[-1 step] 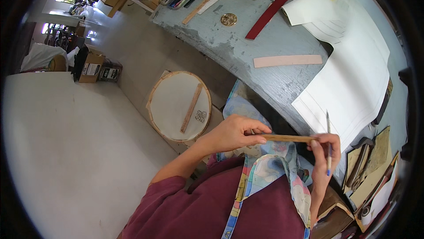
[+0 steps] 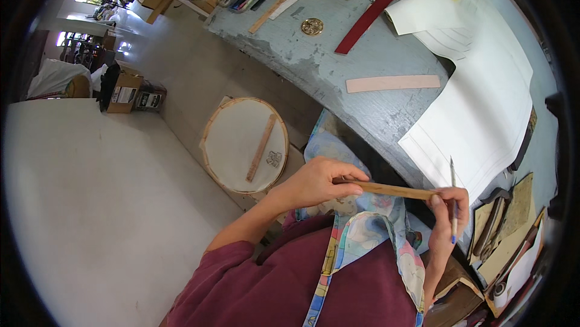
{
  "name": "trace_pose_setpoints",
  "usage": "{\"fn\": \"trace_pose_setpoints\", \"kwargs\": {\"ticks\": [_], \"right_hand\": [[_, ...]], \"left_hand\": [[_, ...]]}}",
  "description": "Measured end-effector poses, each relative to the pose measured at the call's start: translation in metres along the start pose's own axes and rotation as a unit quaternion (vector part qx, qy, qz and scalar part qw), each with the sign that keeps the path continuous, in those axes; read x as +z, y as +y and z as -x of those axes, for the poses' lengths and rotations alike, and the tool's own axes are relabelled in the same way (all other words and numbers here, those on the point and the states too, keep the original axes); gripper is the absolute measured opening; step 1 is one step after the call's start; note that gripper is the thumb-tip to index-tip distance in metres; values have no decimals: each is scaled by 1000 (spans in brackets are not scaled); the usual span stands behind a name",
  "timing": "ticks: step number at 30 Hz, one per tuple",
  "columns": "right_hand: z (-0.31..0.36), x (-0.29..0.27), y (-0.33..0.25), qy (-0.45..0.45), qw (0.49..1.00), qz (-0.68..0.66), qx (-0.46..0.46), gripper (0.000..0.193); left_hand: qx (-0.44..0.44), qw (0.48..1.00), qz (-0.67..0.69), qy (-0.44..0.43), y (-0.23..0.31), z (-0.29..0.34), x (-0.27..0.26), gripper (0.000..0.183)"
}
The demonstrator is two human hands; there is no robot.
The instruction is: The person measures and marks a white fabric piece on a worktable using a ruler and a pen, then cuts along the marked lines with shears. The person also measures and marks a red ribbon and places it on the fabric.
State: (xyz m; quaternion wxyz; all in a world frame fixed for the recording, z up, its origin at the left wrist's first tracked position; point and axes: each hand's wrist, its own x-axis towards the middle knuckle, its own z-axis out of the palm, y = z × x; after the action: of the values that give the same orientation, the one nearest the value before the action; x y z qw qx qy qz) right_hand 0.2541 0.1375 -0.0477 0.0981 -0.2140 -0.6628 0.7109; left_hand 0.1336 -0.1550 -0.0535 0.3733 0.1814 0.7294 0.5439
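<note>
A narrow tan-brown strip [image 2: 396,190], perhaps leather or wood, is stretched level in front of my body. My left hand [image 2: 326,181] pinches its left end between thumb and fingers. The other end is gripped by my right hand [image 2: 449,203], which also has a slim pen [image 2: 454,200] between its fingers, thin tip up and blue end down. Beyond the hands, a pale pink strip [image 2: 393,83] and a dark red strip [image 2: 370,19] lie on the grey worktable [image 2: 290,49]. A large white sheet [image 2: 483,109] with drawn lines lies just past my right hand.
A round gold-coloured piece [image 2: 312,26] and a wooden ruler-like strip [image 2: 275,8] are on the table. Left of it stands a round drum-like top [image 2: 232,146] bearing another brown strip [image 2: 261,149]. Several tools on boards [image 2: 492,227] lie at right; cardboard boxes [image 2: 124,91] stand far left.
My right hand has shifted slightly right and down. The strip now tilts a little down toward its right end and shows more of its flat face.
</note>
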Motion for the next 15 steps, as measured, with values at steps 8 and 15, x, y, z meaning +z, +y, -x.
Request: {"fn": "trace_pose_setpoints", "kwargs": {"ticks": [8, 15], "right_hand": [[10, -48, 8, 151, 988, -29, -25, 33], [-8, -51, 13, 208, 975, -73, -25, 32]], "left_hand": [[65, 991, 61, 102, 13, -58, 13, 33], [246, 946, -184, 103, 39, -121, 2, 39]]}}
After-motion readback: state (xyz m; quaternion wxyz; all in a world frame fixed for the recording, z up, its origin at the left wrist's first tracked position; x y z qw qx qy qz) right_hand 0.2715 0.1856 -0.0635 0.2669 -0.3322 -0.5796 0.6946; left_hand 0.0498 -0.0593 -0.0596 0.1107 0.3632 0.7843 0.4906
